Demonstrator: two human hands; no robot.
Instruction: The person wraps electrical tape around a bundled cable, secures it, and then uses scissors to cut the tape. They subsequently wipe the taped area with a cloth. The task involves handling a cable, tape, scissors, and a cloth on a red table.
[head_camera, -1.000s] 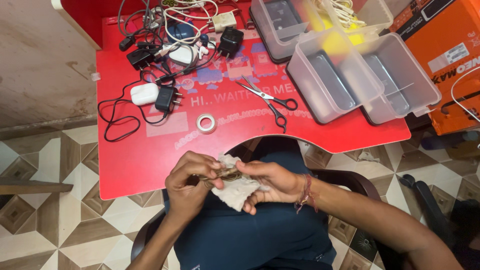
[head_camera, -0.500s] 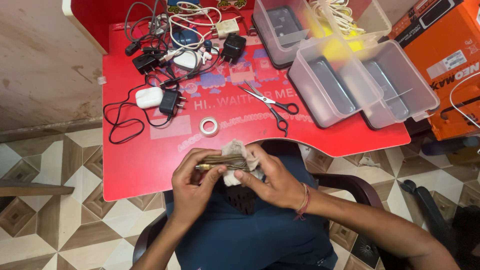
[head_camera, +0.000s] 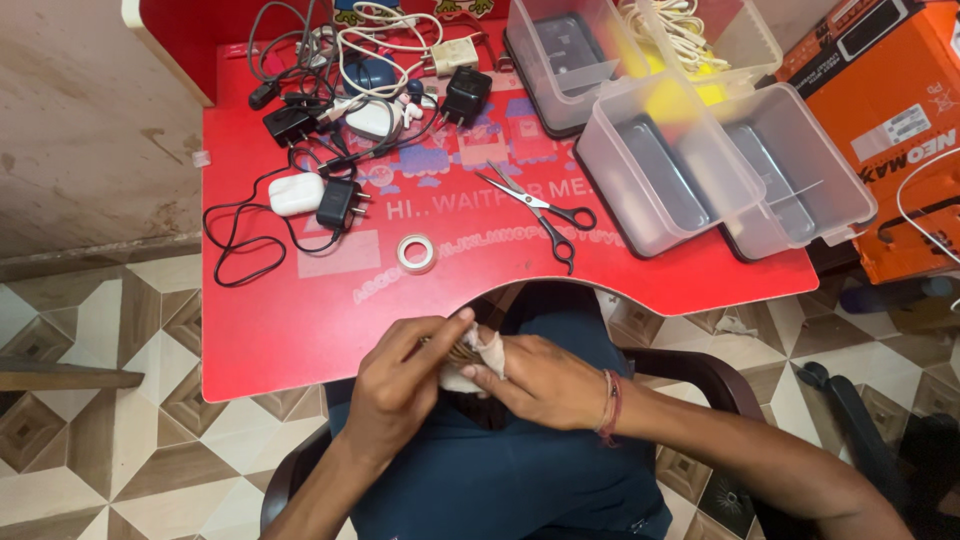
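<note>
Over the lap, just below the near edge of the red tabletop, both hands meet around a crumpled whitish cloth. The left hand pinches its top between thumb and fingers, while the right hand grips it from the side; a thin brownish object sits half-wrapped inside, too hidden to identify. A thread band circles the right wrist.

Along the far right stand three clear plastic tubs. The nearest tub and the one beside it each hold a flat dark grey slab; the back tub holds another. A fourth tub behind them holds coiled white cable above something yellow.

At mid-table lie steel scissors with black handles, blades open, and a small ring of clear tape. Farther left sit a smooth white earbud case, a black charger and a tangle of black and white cords. An orange carton stands on the right.
</note>
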